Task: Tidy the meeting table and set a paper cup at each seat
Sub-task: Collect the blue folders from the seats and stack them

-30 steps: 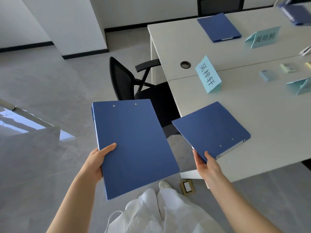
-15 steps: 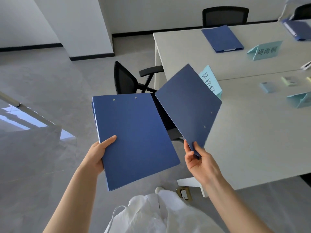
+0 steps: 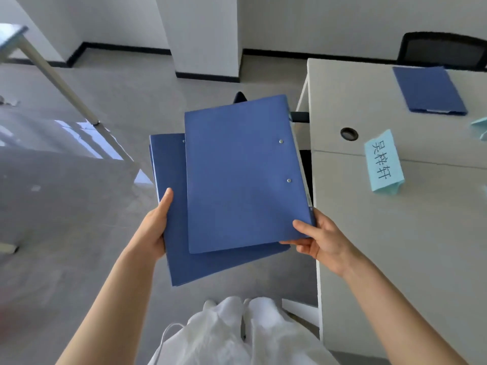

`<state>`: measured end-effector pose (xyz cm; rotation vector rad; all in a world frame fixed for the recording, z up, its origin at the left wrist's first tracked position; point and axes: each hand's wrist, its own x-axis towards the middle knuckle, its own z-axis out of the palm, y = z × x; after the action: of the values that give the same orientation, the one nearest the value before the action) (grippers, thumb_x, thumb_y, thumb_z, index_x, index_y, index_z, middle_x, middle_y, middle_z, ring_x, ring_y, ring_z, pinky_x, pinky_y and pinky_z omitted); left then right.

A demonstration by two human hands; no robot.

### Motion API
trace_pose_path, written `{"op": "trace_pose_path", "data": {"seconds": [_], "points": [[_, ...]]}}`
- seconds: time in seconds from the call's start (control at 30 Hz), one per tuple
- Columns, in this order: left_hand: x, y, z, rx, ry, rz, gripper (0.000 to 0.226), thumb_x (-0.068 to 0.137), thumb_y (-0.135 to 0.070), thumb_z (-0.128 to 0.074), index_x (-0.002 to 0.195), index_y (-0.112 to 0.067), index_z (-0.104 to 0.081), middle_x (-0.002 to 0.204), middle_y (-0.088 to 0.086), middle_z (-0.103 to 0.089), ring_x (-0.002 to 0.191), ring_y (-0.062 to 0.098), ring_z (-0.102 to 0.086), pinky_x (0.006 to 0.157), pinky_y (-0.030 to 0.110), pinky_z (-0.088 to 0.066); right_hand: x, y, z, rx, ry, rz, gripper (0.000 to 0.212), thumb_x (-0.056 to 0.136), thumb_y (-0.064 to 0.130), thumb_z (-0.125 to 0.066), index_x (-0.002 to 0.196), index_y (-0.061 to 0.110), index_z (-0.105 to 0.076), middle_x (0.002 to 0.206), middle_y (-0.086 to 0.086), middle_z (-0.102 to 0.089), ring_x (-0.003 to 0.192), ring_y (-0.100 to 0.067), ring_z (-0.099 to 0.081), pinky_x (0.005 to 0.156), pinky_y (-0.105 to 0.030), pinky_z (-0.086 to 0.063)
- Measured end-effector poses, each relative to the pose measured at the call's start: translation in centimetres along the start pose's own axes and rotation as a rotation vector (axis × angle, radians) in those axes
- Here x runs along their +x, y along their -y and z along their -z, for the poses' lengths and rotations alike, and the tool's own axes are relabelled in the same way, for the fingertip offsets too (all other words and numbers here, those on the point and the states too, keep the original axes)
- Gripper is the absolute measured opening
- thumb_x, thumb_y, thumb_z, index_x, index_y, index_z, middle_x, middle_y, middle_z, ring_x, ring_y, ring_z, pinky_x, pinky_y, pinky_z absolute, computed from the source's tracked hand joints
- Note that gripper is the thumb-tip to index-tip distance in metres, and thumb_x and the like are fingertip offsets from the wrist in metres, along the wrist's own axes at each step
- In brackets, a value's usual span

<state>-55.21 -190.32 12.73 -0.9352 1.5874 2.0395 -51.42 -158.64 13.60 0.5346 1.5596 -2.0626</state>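
Beside the desk (image 3: 395, 233), both hands are gripping stacked folders (image 3: 237, 180); another folder (image 3: 428, 89) is waiting, cups not yet set.

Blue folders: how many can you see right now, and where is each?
3. The top folder lies on the lower folder, held between the left hand and right hand. The third folder lies on the table. More may be out of frame.

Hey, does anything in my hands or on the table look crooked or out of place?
The top folder sits offset and skewed on the lower folder, edges not lined up. One blue folder lies on the table.
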Motion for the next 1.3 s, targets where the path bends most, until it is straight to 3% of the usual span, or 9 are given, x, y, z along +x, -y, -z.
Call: {"op": "trace_pose_path", "data": {"seconds": [0.23,0.53,0.77,0.83,0.93,1.03,1.17,1.23,1.3], "points": [[1.8,-3.1,4.0,-0.086,-0.043,-0.015,0.047,0.087,-0.054,-0.061,0.114,-0.017,-0.067,0.106,0.000,-0.076,0.089,0.019,-0.074,0.069,0.035,-0.056,5.2,1.0,-5.8,-0.170,0.139,-0.038,0.032,0.096,0.012,-0.056,0.126,0.023,-0.052,0.124,-0.004,-0.065,0.094,-0.040,-0.070,0.049,-0.021,-0.050],[8.8,-11.1,13.2,-0.106,-0.058,-0.013,0.036,0.089,-0.031,-0.067,0.118,-0.010,-0.065,0.105,0.007,-0.076,0.085,0.024,-0.075,0.060,0.033,-0.060,14.3,4.1,-17.6,-0.333,0.187,-0.071,0.030,0.095,0.016,-0.058,0.124,0.024,-0.054,0.116,-0.002,-0.070,0.091,-0.032,-0.073,0.054,-0.024,-0.054],[15.2,-18.6,19.2,-0.095,-0.048,-0.005,0.038,0.087,-0.026,-0.068,0.122,-0.012,-0.064,0.108,0.007,-0.075,0.086,0.025,-0.074,0.064,0.034,-0.060,21.6,7.2,-25.2,-0.756,0.031,-0.034,0.023,0.089,0.036,-0.065,0.104,0.018,-0.063,0.085,0.001,-0.076,0.061,-0.017,-0.071,0.048,-0.021,-0.042],[16.8,-20.0,19.9,-0.097,-0.042,-0.007,0.039,0.087,-0.025,-0.068,0.124,-0.012,-0.064,0.110,0.008,-0.074,0.087,0.025,-0.074,0.062,0.034,-0.060,23.2,7.9,-25.9,-0.929,-0.077,0.011,0.027,0.088,0.044,-0.063,0.093,0.017,-0.062,0.073,0.001,-0.074,0.054,-0.013,-0.068,0.055,-0.024,-0.050],[19.7,-22.6,20.3,-0.089,-0.021,0.002,0.038,0.088,-0.025,-0.067,0.124,-0.012,-0.064,0.110,0.008,-0.074,0.087,0.025,-0.074,0.061,0.034,-0.060,26.5,9.2,-26.4,-1.035,-0.189,0.042,0.028,0.091,0.046,-0.055,0.090,0.019,-0.062,0.072,0.000,-0.073,0.062,-0.013,-0.069,0.075,-0.033,-0.055],[22.8,-25.2,19.6,-0.064,0.012,0.016,0.037,0.088,-0.025,-0.066,0.123,-0.012,-0.064,0.110,0.008,-0.074,0.085,0.025,-0.074,0.061,0.034,-0.060,30.1,11.0,-27.1,-0.997,-0.223,0.046,0.029,0.093,0.045,-0.052,0.102,0.020,-0.064,0.097,0.003,-0.071,0.090,-0.013,-0.066,0.081,-0.030,-0.050],[27.8,-29.1,17.1,-0.006,0.074,0.033,0.032,0.089,-0.025,-0.065,0.118,-0.010,-0.065,0.108,0.010,-0.074,0.087,0.027,-0.074,0.065,0.035,-0.061,36.6,13.8,-27.6,-0.739,-0.197,0.002,0.053,0.091,0.051,-0.053,0.134,0.019,-0.048,0.125,0.007,-0.058,0.113,-0.011,-0.056,0.093,-0.029,-0.045],[30.6,-31.6,15.4,0.028,0.112,0.037,0.031,0.089,-0.025,-0.063,0.116,-0.009,-0.066,0.108,0.011,-0.074,0.087,0.028,-0.074,0.067,0.036,-0.061,40.2,15.8,-27.4,-0.525,-0.175,-0.070,0.054,0.088,0.057,-0.054,0.132,0.025,-0.049,0.122,0.011,-0.061,0.106,-0.008,-0.062,0.084,-0.028,-0.050],[33.3,-34.4,13.6,0.052,0.141,0.043,0.032,0.088,-0.025,-0.063,0.115,-0.008,-0.066,0.109,0.013,-0.074,0.088,0.029,-0.074,0.068,0.038,-0.061,43.3,18.6,-27.0,-0.357,-0.109,-0.112,0.035,0.093,0.051,-0.052,0.114,0.025,-0.060,0.108,0.011,-0.069,0.087,-0.003,-0.068,0.068,-0.020,-0.049]]}}
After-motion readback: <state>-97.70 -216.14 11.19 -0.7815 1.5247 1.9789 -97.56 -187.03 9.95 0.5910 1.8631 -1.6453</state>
